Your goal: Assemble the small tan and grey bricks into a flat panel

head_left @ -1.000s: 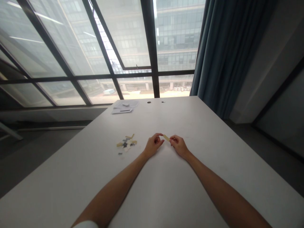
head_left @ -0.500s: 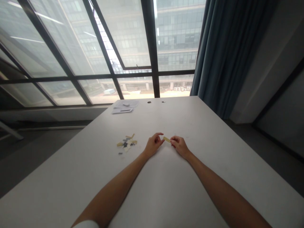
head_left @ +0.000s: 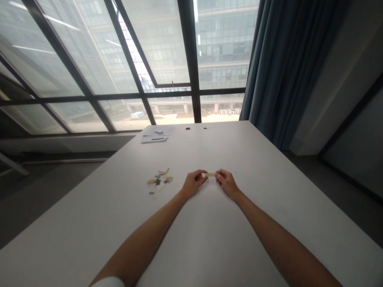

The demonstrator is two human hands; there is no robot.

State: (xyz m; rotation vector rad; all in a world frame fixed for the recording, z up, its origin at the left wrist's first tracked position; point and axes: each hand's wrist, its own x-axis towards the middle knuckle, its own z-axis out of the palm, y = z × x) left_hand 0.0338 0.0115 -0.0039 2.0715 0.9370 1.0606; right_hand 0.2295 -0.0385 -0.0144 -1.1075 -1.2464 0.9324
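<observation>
Between my two hands a small flat yellowish strip, perhaps a building brick [head_left: 210, 174], is held level just above the white table [head_left: 206, 231]. My left hand [head_left: 194, 183] pinches its left end between thumb and fingertips. The right end sits in the closed fingers of my right hand [head_left: 227, 183]. To the left of my left hand lies a loose pile of small yellowish, white and dark grey pieces [head_left: 160, 180]. One grey piece [head_left: 151, 193] rests apart, on the near side of the pile.
Papers [head_left: 155, 135] with a dark pen-like thing lie at the table's far left corner. A round dark disc [head_left: 188, 128] and a smaller dark thing [head_left: 205, 128] are near the far edge. Windows stand beyond, and a blue curtain [head_left: 275, 71] hangs at the right.
The yellowish strip has turned from slanting to level. My left thumb and fingers have closed on its left end; my right hand keeps its grip. The pile has not moved.
</observation>
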